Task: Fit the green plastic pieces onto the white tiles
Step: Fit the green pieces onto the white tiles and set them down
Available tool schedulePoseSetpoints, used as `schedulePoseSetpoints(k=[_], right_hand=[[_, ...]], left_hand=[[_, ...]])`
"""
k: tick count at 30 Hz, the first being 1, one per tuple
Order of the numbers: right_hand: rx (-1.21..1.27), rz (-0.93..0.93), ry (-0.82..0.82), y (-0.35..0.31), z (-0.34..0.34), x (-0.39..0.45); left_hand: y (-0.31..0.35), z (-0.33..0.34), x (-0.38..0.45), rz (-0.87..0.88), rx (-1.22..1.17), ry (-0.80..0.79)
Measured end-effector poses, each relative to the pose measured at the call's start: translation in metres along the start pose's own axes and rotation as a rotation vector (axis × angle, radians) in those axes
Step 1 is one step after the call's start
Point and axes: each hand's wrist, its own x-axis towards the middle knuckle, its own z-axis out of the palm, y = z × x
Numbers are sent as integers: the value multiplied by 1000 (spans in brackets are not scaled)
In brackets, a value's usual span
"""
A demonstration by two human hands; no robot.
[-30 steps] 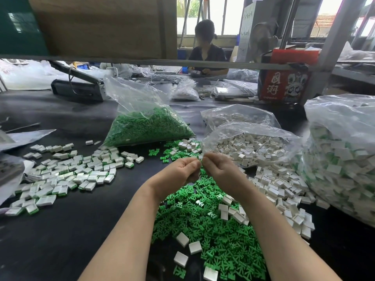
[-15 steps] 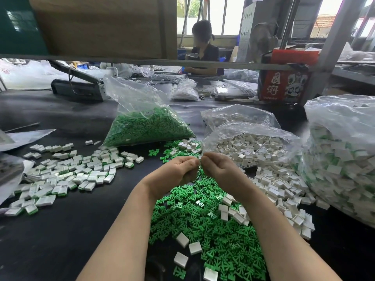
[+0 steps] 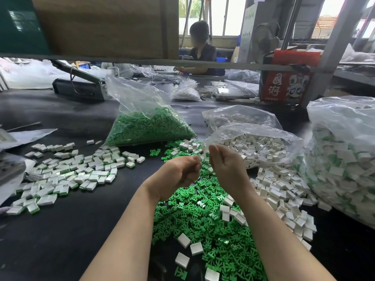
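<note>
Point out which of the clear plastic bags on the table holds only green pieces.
The bag of green pieces, standing behind the hands and left of the white-tile bags. Its contents are solid green; the open bag holds white tiles, and the big right-hand bag holds white tiles showing green.

Daylight pours in from the windows [image 3: 223, 16] at the back, blown out to near white. The black table [image 3: 50, 230] reads dim and matte, with soft shadows. Glare streaks the plastic bags [image 3: 345, 122] — the green pieces [image 3: 203, 220] glint in spots. Wide-angle bending bows the edges; the far background is slightly soft.
</note>
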Motion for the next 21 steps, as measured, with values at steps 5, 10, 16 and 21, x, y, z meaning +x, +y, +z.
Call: schedulePoseSetpoints(k=[5,10,16,21], right_hand=[[50,43,40,-4,3,1],[50,42,61,-1,2,0],[46,35,72,-1,3,1],[76,24,33,-2,3,1]], left_hand=[[1,9,1,83,116,19],[0,10,3,108,142,34],[0,12,4,121,92,48],[-1,12,4,125,49,63]])
